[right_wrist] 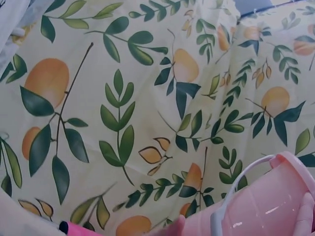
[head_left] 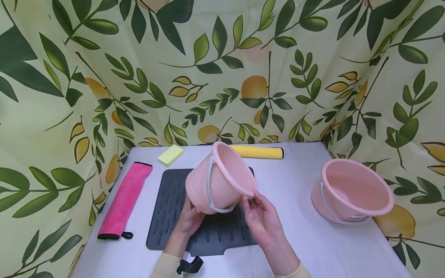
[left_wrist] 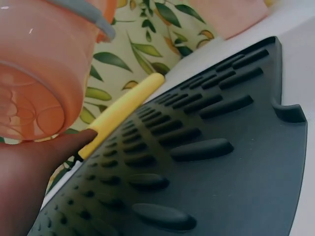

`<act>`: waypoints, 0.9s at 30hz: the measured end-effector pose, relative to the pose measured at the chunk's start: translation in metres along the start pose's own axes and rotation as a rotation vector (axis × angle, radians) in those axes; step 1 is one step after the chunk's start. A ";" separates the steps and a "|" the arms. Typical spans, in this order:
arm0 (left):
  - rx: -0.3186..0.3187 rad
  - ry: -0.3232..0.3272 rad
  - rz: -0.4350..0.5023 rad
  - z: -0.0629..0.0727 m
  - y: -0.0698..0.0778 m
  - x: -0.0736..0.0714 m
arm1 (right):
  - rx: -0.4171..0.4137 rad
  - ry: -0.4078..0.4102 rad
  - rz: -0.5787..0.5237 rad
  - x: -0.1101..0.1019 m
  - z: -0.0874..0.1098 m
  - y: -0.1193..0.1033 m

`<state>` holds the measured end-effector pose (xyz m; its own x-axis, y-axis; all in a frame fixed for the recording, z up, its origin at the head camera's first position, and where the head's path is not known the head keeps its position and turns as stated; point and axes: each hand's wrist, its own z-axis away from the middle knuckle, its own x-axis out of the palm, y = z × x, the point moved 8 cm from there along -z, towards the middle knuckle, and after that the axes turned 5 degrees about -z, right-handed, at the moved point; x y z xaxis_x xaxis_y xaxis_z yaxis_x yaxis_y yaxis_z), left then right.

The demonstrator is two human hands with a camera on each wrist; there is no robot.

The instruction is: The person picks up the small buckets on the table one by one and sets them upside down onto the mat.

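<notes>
1. A pink bucket is held off the counter, above the middle of the dark grey ridged mat. It is tilted, its open mouth facing up and toward the far right and its base toward the person.
2. The left hand cups the bucket's base from below; its grip is on the bucket, with the fingers curled against the underside. The left wrist view shows the base resting against the hand, with the mat underneath.
3. The right hand holds the bucket at its near rim, fingertips pinching the rim edge. The right wrist view shows the rim and white handle close to a fingertip.
4. The bucket's white handle hangs down its left side and loops under the body.
5. A second pink bucket stands upright near the right edge of the counter, well apart from both hands.
6. A folded pink cloth lies along the left edge of the counter, just beside the mat.
7. A yellow sponge sits near the far edge, left of centre.
8. A yellow roll lies along the far edge, behind the held bucket.
9. A leaf-and-lemon printed curtain encloses the counter on three sides.
</notes>
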<state>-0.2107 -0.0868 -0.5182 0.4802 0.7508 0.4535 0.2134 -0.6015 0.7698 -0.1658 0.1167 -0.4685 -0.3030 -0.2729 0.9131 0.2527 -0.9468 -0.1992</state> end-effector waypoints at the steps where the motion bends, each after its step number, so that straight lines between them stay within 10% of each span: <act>1: -0.002 0.003 0.001 0.000 0.002 0.000 | -0.009 -0.005 0.006 0.000 0.000 -0.001; 27: -0.029 0.056 -0.110 0.000 0.027 -0.009 | 0.006 -0.081 0.225 -0.006 -0.005 0.008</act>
<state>-0.2094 -0.1100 -0.5021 0.4072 0.8263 0.3892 0.2374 -0.5072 0.8285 -0.1665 0.1098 -0.4769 -0.1640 -0.4618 0.8717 0.3108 -0.8628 -0.3987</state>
